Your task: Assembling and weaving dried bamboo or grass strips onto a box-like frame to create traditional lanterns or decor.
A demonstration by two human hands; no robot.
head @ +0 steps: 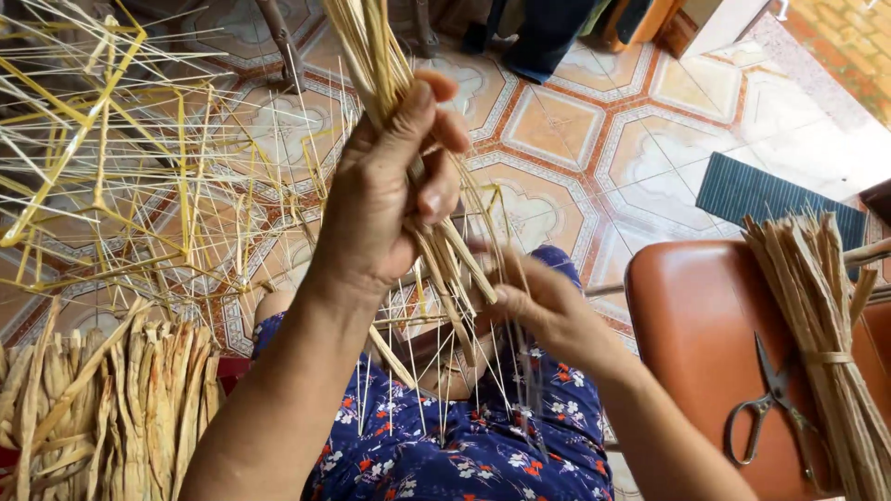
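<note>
My left hand (380, 190) is raised in the middle of the view, shut on a bunch of pale straw stalks (371, 46) that rises past the top edge. Thin split strands (436, 362) hang from the bunch down over my blue flowered lap (464, 455). Lower and to the right, my right hand (543, 306) pinches several of these strands just under the left hand. The fingertips of the right hand are partly hidden by the stalks.
A loose tangle of yellow strips (121, 176) spreads over the patterned tile floor (575, 139) at left. A heap of dried stalks (102, 408) lies at bottom left. On the orange chair seat (696, 315) at right are scissors (766, 408) and a tied bundle of stalks (826, 325). A person's legs (548, 32) show at top.
</note>
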